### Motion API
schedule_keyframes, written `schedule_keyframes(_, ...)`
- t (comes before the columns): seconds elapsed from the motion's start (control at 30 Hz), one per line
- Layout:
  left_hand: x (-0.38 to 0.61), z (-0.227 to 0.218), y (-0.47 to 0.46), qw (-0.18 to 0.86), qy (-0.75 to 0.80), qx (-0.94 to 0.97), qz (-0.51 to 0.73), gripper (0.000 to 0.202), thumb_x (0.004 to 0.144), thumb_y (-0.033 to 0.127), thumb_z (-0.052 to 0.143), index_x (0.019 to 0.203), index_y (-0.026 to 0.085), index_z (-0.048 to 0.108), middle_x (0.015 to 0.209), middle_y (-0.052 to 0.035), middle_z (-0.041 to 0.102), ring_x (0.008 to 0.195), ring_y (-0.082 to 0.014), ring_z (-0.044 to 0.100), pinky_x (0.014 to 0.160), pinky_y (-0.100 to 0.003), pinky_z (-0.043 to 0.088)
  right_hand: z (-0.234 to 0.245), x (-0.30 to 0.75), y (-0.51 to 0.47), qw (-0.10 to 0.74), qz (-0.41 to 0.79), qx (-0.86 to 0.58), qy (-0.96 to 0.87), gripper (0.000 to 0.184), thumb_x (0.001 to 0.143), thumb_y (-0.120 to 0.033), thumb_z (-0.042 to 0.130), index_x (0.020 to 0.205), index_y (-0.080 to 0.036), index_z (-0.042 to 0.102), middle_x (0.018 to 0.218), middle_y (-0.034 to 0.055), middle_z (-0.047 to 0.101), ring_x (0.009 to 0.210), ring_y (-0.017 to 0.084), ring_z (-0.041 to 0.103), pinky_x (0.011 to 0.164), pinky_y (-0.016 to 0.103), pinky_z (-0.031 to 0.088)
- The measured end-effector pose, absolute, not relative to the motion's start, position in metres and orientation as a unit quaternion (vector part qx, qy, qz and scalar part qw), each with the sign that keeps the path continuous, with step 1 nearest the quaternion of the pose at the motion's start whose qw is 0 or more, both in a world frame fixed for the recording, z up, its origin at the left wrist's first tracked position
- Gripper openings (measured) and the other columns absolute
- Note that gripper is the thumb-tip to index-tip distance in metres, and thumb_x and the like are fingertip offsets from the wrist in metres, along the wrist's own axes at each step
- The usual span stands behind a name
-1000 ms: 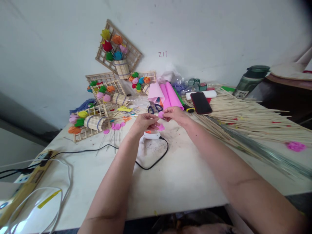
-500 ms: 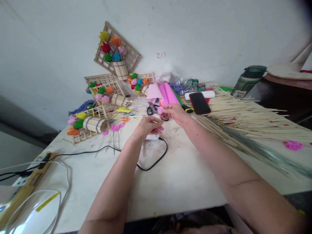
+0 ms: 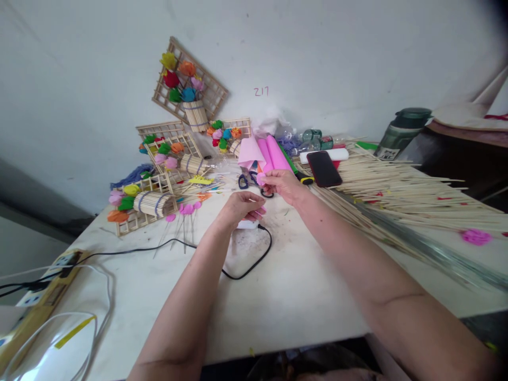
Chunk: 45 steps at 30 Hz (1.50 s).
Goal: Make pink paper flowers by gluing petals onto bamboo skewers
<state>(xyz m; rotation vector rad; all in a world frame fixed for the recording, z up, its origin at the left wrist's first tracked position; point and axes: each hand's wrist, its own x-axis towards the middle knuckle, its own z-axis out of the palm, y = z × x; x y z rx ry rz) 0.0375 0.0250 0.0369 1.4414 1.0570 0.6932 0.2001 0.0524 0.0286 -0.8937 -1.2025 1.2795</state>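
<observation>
Right hand (image 3: 282, 186) pinches small pink paper flower (image 3: 261, 178) at fingertips, raised above counter (image 3: 286, 296) near scissors (image 3: 246, 181). Left hand (image 3: 243, 205) curled, fingers closed on thin stick (image 3: 257, 212), just below flower, over white glue gun (image 3: 248, 224).

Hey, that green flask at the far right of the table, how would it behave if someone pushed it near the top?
The green flask stands upright and looks tall for its base, so it would probably tip rather than slide. Its round body would likely roll once down. It looks rigid, and how heavy it is cannot be told.
</observation>
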Motion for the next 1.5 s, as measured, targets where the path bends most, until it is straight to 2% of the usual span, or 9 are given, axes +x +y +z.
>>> schedule_keyframes(0.23,0.041,0.041,0.021,0.597,0.441,0.579,0.336,0.034,0.062,0.039,0.070,0.083,0.015,0.059,0.070,-0.0072,0.067,0.055,-0.0127,0.062,0.045,-0.018,0.043,0.033,0.195,0.048,0.546,0.528,-0.393,-0.520,0.020,0.059,-0.027,0.070,0.063,-0.011,0.059,0.055,-0.0003,0.057,0.048,0.008,0.051,0.046,0.020,0.041)
schedule_keyframes(0.5,0.048,0.034,0.022,0.614,0.396,0.526,0.436,0.028,0.061,0.035,0.071,0.074,0.013,0.058,0.063,-0.0039,0.065,0.053,-0.0106,0.060,0.046,-0.018,0.042,0.034,0.191,0.046,0.546,0.532,-0.375,-0.527,0.022,0.056,-0.029,0.073,0.064,-0.012,0.060,0.056,-0.0017,0.056,0.049,0.007,0.050,0.046,0.020,0.040)
schedule_keyframes(0.77,0.049,0.032,0.023,0.628,0.374,0.512,0.451,0.029,0.059,0.033,0.072,0.073,0.013,0.055,0.060,-0.0025,0.064,0.049,-0.0097,0.058,0.043,-0.017,0.040,0.037,0.190,0.044,0.545,0.539,-0.376,-0.522,0.024,0.056,-0.030,0.073,0.066,-0.013,0.059,0.053,-0.0016,0.054,0.048,0.008,0.049,0.044,0.021,0.041)
schedule_keyframes(1.1,0.048,0.033,0.022,0.628,0.367,0.516,0.453,0.033,0.058,0.030,0.073,0.080,0.016,0.053,0.060,-0.0030,0.065,0.049,-0.0132,0.060,0.041,-0.018,0.042,0.037,0.189,0.042,0.541,0.521,-0.380,-0.540,0.024,0.058,-0.031,0.071,0.063,-0.012,0.057,0.053,-0.0025,0.053,0.045,0.007,0.047,0.043,0.020,0.040)
schedule_keyframes(1.5,0.049,0.034,0.022,0.624,0.367,0.509,0.465,0.030,0.059,0.036,0.071,0.068,0.013,0.055,0.063,-0.0043,0.064,0.050,-0.0103,0.059,0.041,-0.016,0.037,0.037,0.184,0.040,0.545,0.503,-0.389,-0.547,0.024,0.061,-0.033,0.069,0.063,-0.013,0.056,0.054,-0.0014,0.054,0.046,0.007,0.046,0.043,0.020,0.042)
